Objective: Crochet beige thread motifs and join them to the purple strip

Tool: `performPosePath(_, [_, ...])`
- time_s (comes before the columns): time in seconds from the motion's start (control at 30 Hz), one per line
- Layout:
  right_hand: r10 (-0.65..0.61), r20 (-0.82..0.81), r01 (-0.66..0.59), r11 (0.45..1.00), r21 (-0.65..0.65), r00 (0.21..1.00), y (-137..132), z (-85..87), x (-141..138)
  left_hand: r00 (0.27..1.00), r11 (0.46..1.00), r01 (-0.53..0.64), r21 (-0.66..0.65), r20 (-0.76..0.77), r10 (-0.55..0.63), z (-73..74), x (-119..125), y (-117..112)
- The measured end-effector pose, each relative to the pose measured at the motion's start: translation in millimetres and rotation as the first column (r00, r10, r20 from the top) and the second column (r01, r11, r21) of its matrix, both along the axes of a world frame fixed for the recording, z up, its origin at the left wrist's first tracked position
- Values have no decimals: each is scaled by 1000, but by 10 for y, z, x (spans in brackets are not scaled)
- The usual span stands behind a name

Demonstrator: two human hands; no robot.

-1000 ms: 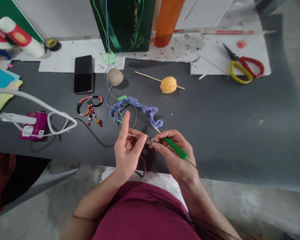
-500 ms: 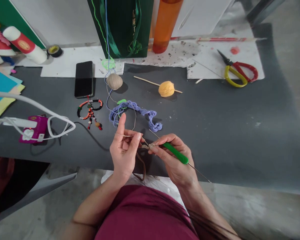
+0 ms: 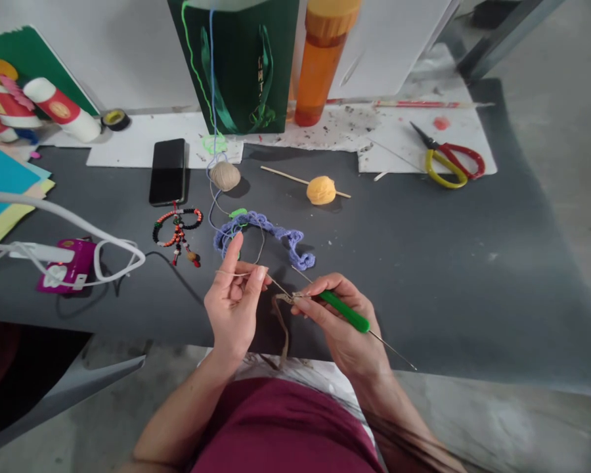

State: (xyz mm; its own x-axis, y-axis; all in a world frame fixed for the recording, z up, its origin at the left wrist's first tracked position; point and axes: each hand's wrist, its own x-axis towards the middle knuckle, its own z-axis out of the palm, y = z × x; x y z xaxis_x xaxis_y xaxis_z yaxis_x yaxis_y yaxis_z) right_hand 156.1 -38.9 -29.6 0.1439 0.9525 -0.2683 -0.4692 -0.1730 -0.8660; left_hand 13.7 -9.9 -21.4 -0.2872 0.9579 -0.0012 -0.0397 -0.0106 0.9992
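Head view, over a dark surface (image 3: 477, 282).

1. Left hand (image 3: 233, 310): fingers pinched together on a tan yarn strand (image 3: 278, 288), index finger raised, strand pulled taut toward the right hand.
2. Right hand (image 3: 342, 322): clamped on a green-handled crochet hook (image 3: 343, 311), fingertips also pinching the work.
3. Main item: small looped yarn piece (image 3: 286, 298), held in the air between both hands, above the surface. A loose yarn tail (image 3: 283, 335) hangs down from it.
4. Nearby: tan yarn ball (image 3: 225, 176), orange yarn ball (image 3: 321, 190) on a wooden stick, purple crocheted strip (image 3: 263, 240) with a green marker (image 3: 237, 213), black phone (image 3: 167, 172), beaded keychain (image 3: 177, 233), scissors (image 3: 453, 167).
5. Risks, judged: the piece is tiny, so a loosened pinch could let loops slip off the hook. Too much tension on the strand could tighten loops or drag the yarn ball. The hanging tail could snag on the hook.
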Motion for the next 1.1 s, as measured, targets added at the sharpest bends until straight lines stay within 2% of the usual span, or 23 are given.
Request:
performPosePath(0.2, [-5,21,4,999,38,1000,12,27,24,998,997,-56,57,-22,58,-39,-22,34])
performPosePath(0.3, [-32,31,31,999,27,999,27,48,55,997,997,-58,57,-55,61,-7,-93,61])
performPosePath(0.33, [-44,27,43,999,26,999,31,55,64,997,1000,-15,24,-77,17,32,-147,70])
performPosePath(0.4, [-67,18,66,997,33,998,36,69,77,965,973,210,-91,-139,-221,157,-319,84])
performPosePath(0.43, [-77,14,76,996,38,997,37,75,83,916,931,336,-146,-179,-359,238,-437,91])
performPosePath(0.5, [-91,7,90,995,46,996,37,89,91,746,778,568,-267,-231,-624,416,-731,113])
performPosePath(0.57, [-95,2,95,994,56,995,37,100,100,615,684,667,-296,-299,-730,584,-1070,156])
performPosePath(0.63, [-100,7,100,993,66,995,41,106,110,476,580,790,-199,-396,-785,714,-1405,223])
performPosePath(0.67, [-104,13,102,992,71,995,44,107,115,405,509,844,-172,-417,-813,762,-1556,261])
performPosePath(0.73, [-111,20,110,991,79,994,49,105,121,323,426,891,-160,-437,-839,829,-1802,324])
performPosePath(0.77, [-111,20,109,991,81,994,49,103,122,327,434,885,-169,-439,-837,851,-1891,342])
performPosePath(0.8, [-108,19,106,991,83,994,47,100,121,355,469,860,-203,-422,-834,868,-1955,346])
performPosePath(0.87, [-96,15,94,992,83,995,32,94,116,462,575,766,-289,-374,-804,889,-2014,315])
performPosePath(0.93, [-85,15,83,993,86,996,5,87,106,573,723,583,-370,-445,-689,892,-1998,255])
performPosePath(0.97, [-80,18,79,993,88,997,-11,84,101,585,757,533,-378,-482,-652,883,-1971,227])
performPosePath(1.0, [-77,21,75,993,89,997,-27,79,96,598,770,529,-357,-487,-637,866,-1937,206])
performPosePath(1.03, [-73,23,70,994,88,997,-43,74,92,616,761,580,-291,-454,-643,842,-1897,195])
performPosePath(1.07, [-71,23,68,994,87,997,-56,67,91,653,739,651,-173,-367,-662,813,-1855,194])
performPosePath(1.1, [-70,21,68,994,85,997,-68,61,92,704,730,684,5,-268,-658,782,-1812,202])
